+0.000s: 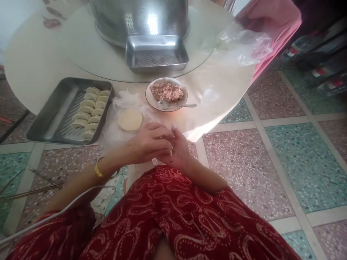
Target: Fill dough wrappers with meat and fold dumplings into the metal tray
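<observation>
- Head view: the left hand (146, 144) and the right hand (177, 151) are pressed together just below the bench (32, 65) edge, fingers curled shut — what they pinch is hidden.
- The round, pale, soft dough wrapper stack (130, 119) lies just beyond the left hand, which is the nearer one.
- The white bowl of minced pink filling (166, 93) with a metal spoon (176, 105) sits further back.
- To the left, a grey metal tray (48, 122) holds smooth folded white dumplings (90, 112) in rows.

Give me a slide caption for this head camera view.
Both hands pinch together beside a wrapper stack, filling bowl and tray of dumplings.
</observation>
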Motion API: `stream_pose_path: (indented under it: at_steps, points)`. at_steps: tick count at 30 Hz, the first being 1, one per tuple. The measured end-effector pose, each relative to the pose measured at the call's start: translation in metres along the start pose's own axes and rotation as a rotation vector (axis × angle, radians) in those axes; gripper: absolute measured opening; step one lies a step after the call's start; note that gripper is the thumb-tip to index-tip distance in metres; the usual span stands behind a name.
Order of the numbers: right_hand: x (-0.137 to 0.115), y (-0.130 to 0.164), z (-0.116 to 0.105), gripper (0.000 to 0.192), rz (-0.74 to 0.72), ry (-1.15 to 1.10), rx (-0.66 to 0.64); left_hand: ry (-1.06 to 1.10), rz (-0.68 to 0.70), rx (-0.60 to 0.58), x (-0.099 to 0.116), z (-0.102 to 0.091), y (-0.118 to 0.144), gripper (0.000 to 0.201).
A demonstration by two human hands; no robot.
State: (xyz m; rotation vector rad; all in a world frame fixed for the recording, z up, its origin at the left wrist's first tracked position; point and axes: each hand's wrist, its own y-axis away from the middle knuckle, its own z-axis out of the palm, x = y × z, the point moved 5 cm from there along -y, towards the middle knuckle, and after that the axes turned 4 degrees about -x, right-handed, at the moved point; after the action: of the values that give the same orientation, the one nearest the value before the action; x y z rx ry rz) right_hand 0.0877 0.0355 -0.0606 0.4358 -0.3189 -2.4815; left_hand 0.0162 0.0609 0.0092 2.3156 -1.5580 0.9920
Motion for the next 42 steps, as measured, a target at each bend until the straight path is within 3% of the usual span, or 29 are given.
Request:
stream_pose_path:
  at_steps: [4,7,10,14,18,23,26,36,42]
  points:
    - [-0.001,-0.001,0.003,0.056,-0.038,0.084,-0.072,0.134,-0.151,-0.059,-0.005,0.000,-0.003,0.008]
    - [-0.002,-0.001,0.004,0.053,-0.082,0.187,-0.086,0.162,-0.079,-0.059,-0.002,0.003,-0.007,0.006]
    - [-0.003,0.000,0.003,0.050,-0.120,0.226,-0.061,0.053,0.049,-0.068,0.004,0.007,-0.010,0.008]
    - [-0.004,0.004,0.002,0.052,-0.123,0.297,-0.059,-0.046,0.095,-0.050,0.007,0.010,-0.009,0.006]
    - [-0.003,0.006,0.001,0.055,-0.062,0.093,-0.039,-0.119,0.109,0.021,0.005,0.008,-0.003,0.019]
    - [-0.001,0.009,0.005,0.058,0.000,-0.146,0.027,-0.198,0.181,0.217,0.001,0.007,0.007,0.007]
    - [0.000,0.009,0.007,0.060,0.011,-0.224,0.033,-0.254,0.220,0.259,0.001,0.011,0.010,0.008]
    - [0.000,0.012,0.009,0.061,-0.005,-0.292,-0.101,-0.347,0.223,0.364,0.007,0.005,0.016,0.010]
    - [0.002,0.013,0.008,0.059,0.016,-0.298,-0.051,-0.363,0.198,0.378,0.010,0.008,0.018,0.004]
